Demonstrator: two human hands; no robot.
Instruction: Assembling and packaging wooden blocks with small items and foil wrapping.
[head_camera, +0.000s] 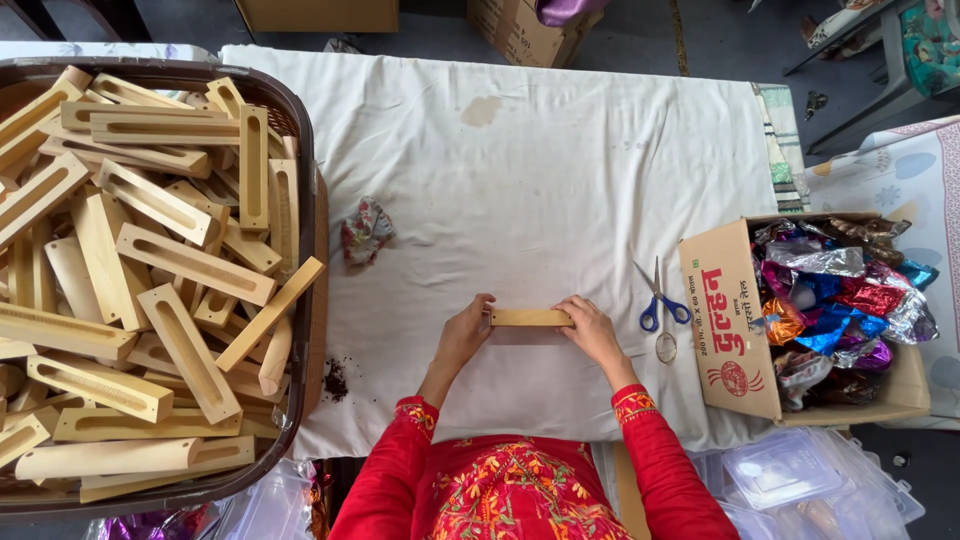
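A short pale wooden block (530, 317) lies crosswise just above the white cloth (520, 180). My left hand (466, 332) grips its left end and my right hand (590, 331) grips its right end. Both arms wear red embroidered sleeves. The block's upper face looks plain from here; I cannot tell if it has a slot.
A big dark basket (302, 180) at the left is heaped with several slotted wooden blocks (150, 270). A crumpled wrapper (366, 230) lies on the cloth. Blue-handled scissors (658, 300) rest beside a cardboard box (728, 330) of shiny foil wrappers (840, 295). Clear plastic trays (790, 470) sit at lower right.
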